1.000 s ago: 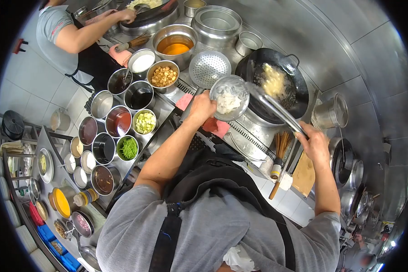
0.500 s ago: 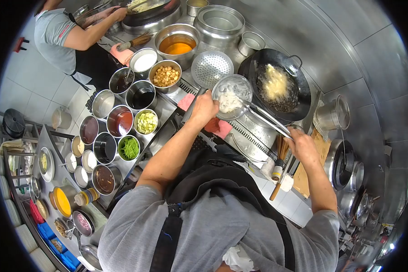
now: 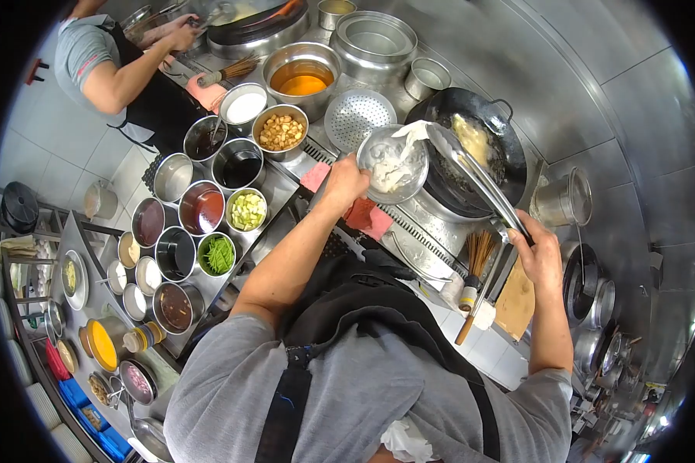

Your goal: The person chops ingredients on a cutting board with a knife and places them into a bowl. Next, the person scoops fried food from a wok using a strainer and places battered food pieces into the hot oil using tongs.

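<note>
My left hand (image 3: 347, 184) grips the rim of a metal bowl (image 3: 372, 150) that holds white, batter-coated pieces (image 3: 390, 174). In my right hand (image 3: 539, 251) is a pair of metal tongs (image 3: 486, 185), angled up to the left over the wok's near edge. Their tips are closed on a battered piece (image 3: 414, 133) above the bowl's far rim, with batter stretching down from it. Right of the bowl stands a black wok (image 3: 510, 166) of bubbling oil, where pale yellow battered food (image 3: 471, 139) is frying, partly hidden by the tongs.
A perforated strainer (image 3: 355, 117) lies behind the bowl. Pots of sauces and cut vegetables, including diced green pieces (image 3: 247, 211), crowd the left counter. A bamboo brush (image 3: 480, 258) stands near my right forearm. A co-worker (image 3: 104, 69) works at another wok, top left.
The tongs have risen out of the bowl with a battered piece, their tips now up toward the wok. My right hand has moved right. The co-worker's arms have shifted left.
</note>
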`<state>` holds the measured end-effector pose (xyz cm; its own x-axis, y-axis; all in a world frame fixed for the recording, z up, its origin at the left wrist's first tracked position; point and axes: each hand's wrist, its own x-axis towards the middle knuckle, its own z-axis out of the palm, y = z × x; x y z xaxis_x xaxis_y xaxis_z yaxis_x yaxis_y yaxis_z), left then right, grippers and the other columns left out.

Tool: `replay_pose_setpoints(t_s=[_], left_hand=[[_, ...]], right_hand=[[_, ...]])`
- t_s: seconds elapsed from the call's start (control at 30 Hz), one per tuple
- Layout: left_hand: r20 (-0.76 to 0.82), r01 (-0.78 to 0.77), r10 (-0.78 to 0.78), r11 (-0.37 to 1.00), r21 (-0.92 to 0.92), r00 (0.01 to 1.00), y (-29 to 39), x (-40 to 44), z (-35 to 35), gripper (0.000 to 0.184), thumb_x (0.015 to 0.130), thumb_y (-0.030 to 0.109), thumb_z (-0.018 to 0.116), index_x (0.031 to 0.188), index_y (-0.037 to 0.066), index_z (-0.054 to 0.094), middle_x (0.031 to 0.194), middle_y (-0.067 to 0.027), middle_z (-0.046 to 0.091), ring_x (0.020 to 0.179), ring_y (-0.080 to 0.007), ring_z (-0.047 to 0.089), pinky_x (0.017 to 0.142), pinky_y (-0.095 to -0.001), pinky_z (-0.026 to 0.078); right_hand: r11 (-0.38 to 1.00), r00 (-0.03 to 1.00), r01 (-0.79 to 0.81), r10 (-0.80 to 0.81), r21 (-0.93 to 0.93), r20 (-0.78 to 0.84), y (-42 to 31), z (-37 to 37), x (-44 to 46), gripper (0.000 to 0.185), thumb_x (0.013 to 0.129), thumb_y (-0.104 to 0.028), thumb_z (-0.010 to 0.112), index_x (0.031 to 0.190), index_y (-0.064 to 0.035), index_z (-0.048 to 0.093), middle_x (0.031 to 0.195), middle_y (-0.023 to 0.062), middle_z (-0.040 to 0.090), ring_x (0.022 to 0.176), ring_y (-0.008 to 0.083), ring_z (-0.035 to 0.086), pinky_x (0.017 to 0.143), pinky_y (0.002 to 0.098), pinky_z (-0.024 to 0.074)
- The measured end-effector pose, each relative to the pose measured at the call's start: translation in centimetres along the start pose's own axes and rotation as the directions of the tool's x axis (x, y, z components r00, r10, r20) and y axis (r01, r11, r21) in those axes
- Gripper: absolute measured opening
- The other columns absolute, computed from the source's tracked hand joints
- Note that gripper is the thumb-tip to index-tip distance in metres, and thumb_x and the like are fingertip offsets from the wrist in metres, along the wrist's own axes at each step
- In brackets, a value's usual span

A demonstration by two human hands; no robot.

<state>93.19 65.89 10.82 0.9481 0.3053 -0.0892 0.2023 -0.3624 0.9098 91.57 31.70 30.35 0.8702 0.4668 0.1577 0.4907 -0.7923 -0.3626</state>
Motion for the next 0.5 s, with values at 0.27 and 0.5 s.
replay_pose_setpoints(t_s=[0.27,0.5], left_hand=[[0.052,0.074,-0.067,0.983,-0.169,0.996,-0.6,0.3,-0.2,0.036,0.082,0.011,0.053,0.108,-0.014,0.053,0.077,-0.0290,0.066,0.053,-0.0304,0.067,0.054,-0.0388,0.055],[0.006,0.084,-0.084,0.988,-0.126,0.996,-0.5,-0.3,-1.5,0.035,0.081,0.009,0.054,0.111,-0.009,0.057,0.084,-0.0242,0.068,0.056,-0.0270,0.069,0.050,-0.0362,0.056]], right_hand=[[0.999,0.992,0.035,-0.031,-0.033,0.120,1.2,2.9,0.5,0.039,0.083,-0.018,0.069,0.115,0.0037,0.061,0.105,0.0244,0.065,0.098,0.0399,0.063,0.084,0.0412,0.0498],[0.993,0.985,0.037,-0.016,-0.117,0.169,0.9,3.5,0.6,0.041,0.083,-0.018,0.069,0.116,0.0032,0.059,0.106,0.0241,0.064,0.095,0.0410,0.062,0.082,0.0444,0.0497]])
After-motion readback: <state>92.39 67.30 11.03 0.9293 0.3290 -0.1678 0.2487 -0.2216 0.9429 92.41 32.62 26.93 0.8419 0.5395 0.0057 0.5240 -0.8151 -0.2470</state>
